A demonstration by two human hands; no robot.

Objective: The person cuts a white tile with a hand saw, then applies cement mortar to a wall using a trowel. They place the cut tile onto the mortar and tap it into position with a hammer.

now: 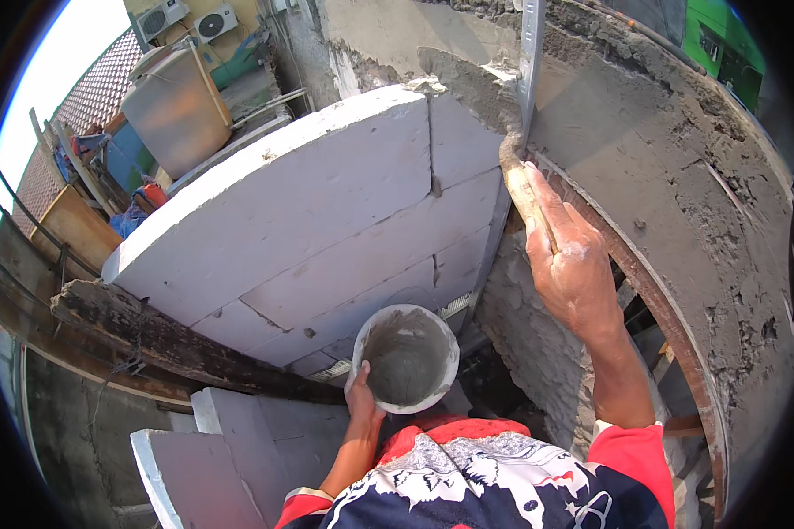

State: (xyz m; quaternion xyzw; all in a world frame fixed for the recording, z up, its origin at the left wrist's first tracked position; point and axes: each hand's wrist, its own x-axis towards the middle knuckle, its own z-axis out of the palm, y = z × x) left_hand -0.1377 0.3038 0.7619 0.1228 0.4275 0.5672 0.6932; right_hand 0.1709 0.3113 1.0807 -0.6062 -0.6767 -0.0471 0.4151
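Observation:
My left hand [363, 395] grips the side of a round white bowl [454, 357], its fingers closed at the rim. Wet grey mortar [406, 357] coats the inside of the bowl. My right hand [569, 256] is wrapped round the pale wooden handle of a trowel [522, 189], raised at the wall corner. The trowel's far end lies against grey mortar, so its blade is hard to tell from the wall. Beside it stands an upright metal strip [529, 66]. White block wall [344, 194] runs to the left of the trowel, with mortar smears at its top corner.
A rough dark timber beam [176, 339] crosses at the left, below the block wall. Loose white blocks [194, 476] stand at the lower left. On the right are a rendered wall [670, 176] and a curved-looking rusty edge [670, 344]. A large tank [176, 110] stands beyond.

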